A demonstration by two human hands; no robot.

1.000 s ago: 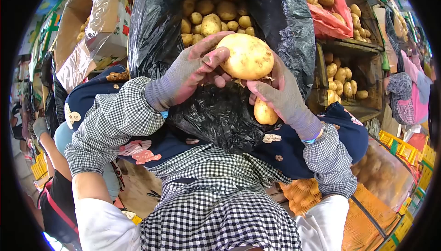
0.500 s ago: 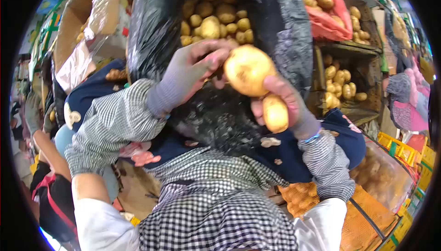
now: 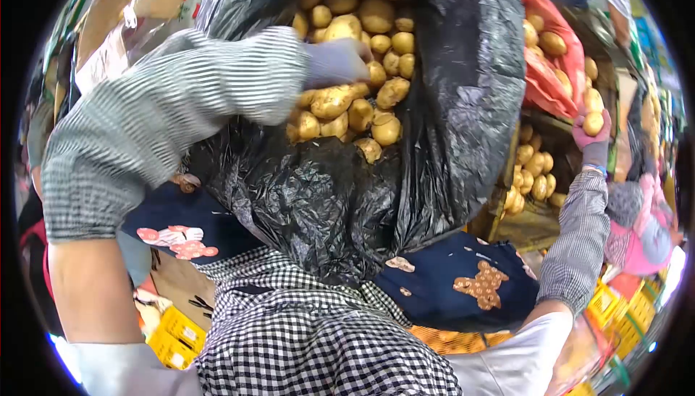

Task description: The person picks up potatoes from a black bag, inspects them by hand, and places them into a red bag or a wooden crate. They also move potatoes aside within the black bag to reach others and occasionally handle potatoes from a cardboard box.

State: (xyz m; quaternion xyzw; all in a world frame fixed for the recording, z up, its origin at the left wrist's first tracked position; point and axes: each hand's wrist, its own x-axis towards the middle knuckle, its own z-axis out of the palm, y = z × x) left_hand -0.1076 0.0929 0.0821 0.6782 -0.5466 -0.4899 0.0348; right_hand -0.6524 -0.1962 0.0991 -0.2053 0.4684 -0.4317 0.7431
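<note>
My left hand (image 3: 337,61), in a grey glove, reaches into a box lined with a black plastic bag (image 3: 463,106). Its fingers are blurred and partly hidden over the potatoes (image 3: 331,102) there, which vary from small to large. Stretched far out to the right, my right hand (image 3: 595,148) has its fingers around a small potato (image 3: 594,123). That hand is over the outer edge of the wooden crates, beside a red bag of potatoes (image 3: 552,43).
Below the red bag stands a wooden crate (image 3: 532,229) with potatoes in it. A cardboard box (image 3: 101,5) is at the upper left. Yellow crates (image 3: 176,338) show at the lower left. Someone in pink (image 3: 644,240) is at the right edge.
My hands have moved apart from the large potato they held together. The left went forward into the lined box; the right swung out right with a small potato. The view shifted too.
</note>
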